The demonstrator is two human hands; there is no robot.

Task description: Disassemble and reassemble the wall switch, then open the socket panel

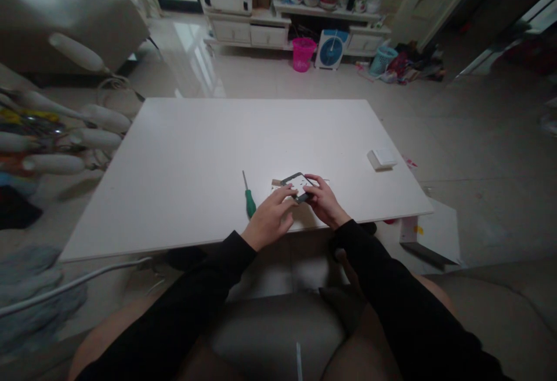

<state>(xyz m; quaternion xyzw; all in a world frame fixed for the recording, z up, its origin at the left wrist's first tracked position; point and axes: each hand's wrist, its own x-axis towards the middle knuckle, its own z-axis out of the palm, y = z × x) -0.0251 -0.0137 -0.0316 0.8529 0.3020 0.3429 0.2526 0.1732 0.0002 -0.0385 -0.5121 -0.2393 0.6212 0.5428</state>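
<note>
Between both hands, just above the near edge of the white table (209,155), is a wall socket (298,182) with a white face, small dark slots and a dark frame. My left hand (270,214) has its fingertips closed on the socket's left and lower side. On the right side, my right hand (322,200) grips it with thumb and fingers. Small brown and white pieces (275,184) lie partly hidden behind the socket; I cannot make out their kind. A green-handled screwdriver (249,201) rests left of my left hand, its shaft pointing away.
A small white box (382,159) sits near the table's right edge. Below that edge stands a white panel-like object (430,233). White rounded lamp-like arms (56,163) reach toward the left edge. Beyond are a pink basket (303,54) and a blue fan (331,50).
</note>
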